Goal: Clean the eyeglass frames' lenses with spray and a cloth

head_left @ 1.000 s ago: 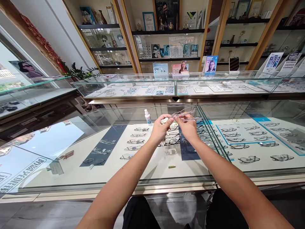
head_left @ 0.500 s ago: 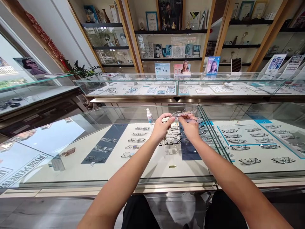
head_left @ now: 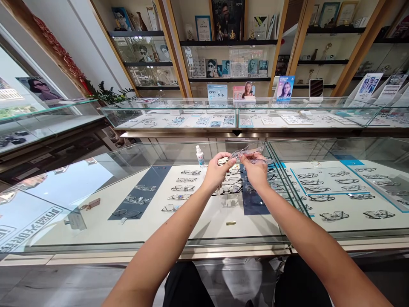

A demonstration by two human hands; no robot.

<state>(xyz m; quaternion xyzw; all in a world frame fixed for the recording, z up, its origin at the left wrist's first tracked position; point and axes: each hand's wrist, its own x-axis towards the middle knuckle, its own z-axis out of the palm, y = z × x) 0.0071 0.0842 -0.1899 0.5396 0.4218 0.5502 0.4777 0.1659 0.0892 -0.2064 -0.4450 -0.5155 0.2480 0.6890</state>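
Note:
A pair of clear-lensed eyeglasses (head_left: 254, 148) is held up above the glass counter between both hands. My left hand (head_left: 217, 170) is closed on the left side of the glasses, with a pale cloth (head_left: 223, 161) bunched in the same hand and hanging below it. My right hand (head_left: 255, 170) pinches the glasses near their middle, its thumb close to the left thumb. The fingers behind the frame are partly hidden. On the glass just left of my left hand stands a white spray bottle (head_left: 200, 155) with a blue label.
Beneath the glass top (head_left: 105, 232) lie rows of eyeglasses (head_left: 185, 187) and dark blue display strips (head_left: 140, 194). A small gold bar (head_left: 231, 223) shows near the front, a brown key fob (head_left: 93, 203) at left. A second glass showcase (head_left: 179, 121) runs behind.
The glasses have tilted, so their lenses face me more. Both hands have shifted only slightly, with the thumbs now nearer the middle of the frame.

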